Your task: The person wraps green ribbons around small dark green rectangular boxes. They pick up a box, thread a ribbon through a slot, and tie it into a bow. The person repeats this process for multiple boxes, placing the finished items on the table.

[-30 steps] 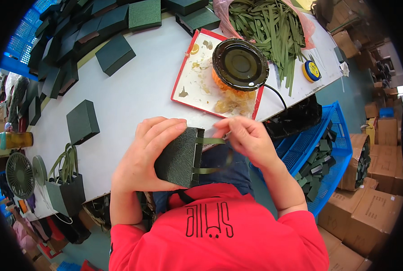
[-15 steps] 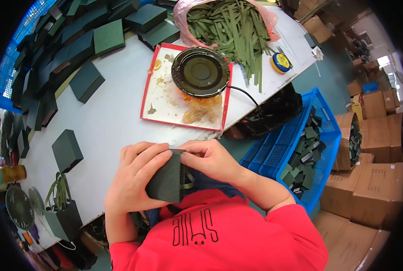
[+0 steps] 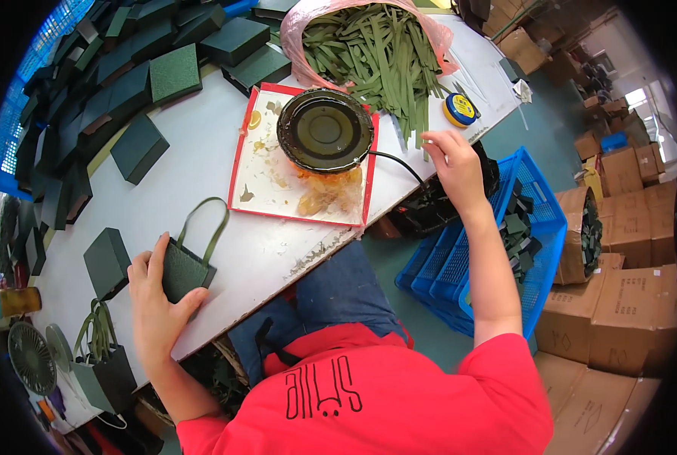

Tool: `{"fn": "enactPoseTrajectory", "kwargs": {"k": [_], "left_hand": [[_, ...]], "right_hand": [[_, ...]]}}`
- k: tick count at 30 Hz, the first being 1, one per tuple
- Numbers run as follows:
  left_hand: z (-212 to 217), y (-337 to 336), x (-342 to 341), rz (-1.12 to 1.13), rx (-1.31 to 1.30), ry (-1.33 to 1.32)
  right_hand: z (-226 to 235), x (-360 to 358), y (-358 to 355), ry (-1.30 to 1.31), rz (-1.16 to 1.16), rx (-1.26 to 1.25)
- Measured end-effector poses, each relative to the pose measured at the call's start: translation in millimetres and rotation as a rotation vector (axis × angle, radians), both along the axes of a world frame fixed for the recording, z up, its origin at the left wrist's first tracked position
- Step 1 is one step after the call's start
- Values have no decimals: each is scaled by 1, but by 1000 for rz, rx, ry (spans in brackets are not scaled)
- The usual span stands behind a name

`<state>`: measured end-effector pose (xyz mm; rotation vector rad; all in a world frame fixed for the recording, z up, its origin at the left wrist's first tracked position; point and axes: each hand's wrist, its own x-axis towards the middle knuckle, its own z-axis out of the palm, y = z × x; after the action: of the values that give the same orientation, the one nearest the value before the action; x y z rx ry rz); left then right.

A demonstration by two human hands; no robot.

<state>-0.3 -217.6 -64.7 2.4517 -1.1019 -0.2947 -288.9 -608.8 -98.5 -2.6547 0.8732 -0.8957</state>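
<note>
My left hand (image 3: 153, 297) grips a small dark green gift box (image 3: 185, 269) lying on the white table (image 3: 202, 159) near its front edge; a green ribbon handle (image 3: 207, 224) loops up from the box. My right hand (image 3: 454, 161) reaches far right, fingers apart, to the ends of a heap of green ribbon strips (image 3: 376, 53) spilling from a pink bag. Between the hands a round black glue pot (image 3: 325, 130) sits on a red-edged white tray (image 3: 263, 178) smeared with amber glue.
Many dark green boxes (image 3: 126, 76) are stacked at the table's back left, and one (image 3: 106, 262) lies by my left hand. A yellow tape measure (image 3: 460, 108) lies at the right. A blue crate (image 3: 520, 235) and cardboard cartons (image 3: 626, 303) stand on the floor.
Both hands held the box together before. Now my left hand has set it down to the left with its handle attached, and my right hand has let go and reached to the ribbon strips.
</note>
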Motion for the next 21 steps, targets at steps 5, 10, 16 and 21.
{"fn": "enactPoseTrajectory", "kwargs": {"k": [5,10,16,21], "left_hand": [[-6,5,18,197,-7,264],[-34,20,34,225,-222,264],[-9,13,24,-68,-582,-300],[13,-7,5,-361,-228,-277]], "right_hand": [[1,14,-22,288,177,-187],[-1,20,-27,190,219,-153],[8,18,-19,13,204,-4],[10,16,-31,233,242,-276]]}}
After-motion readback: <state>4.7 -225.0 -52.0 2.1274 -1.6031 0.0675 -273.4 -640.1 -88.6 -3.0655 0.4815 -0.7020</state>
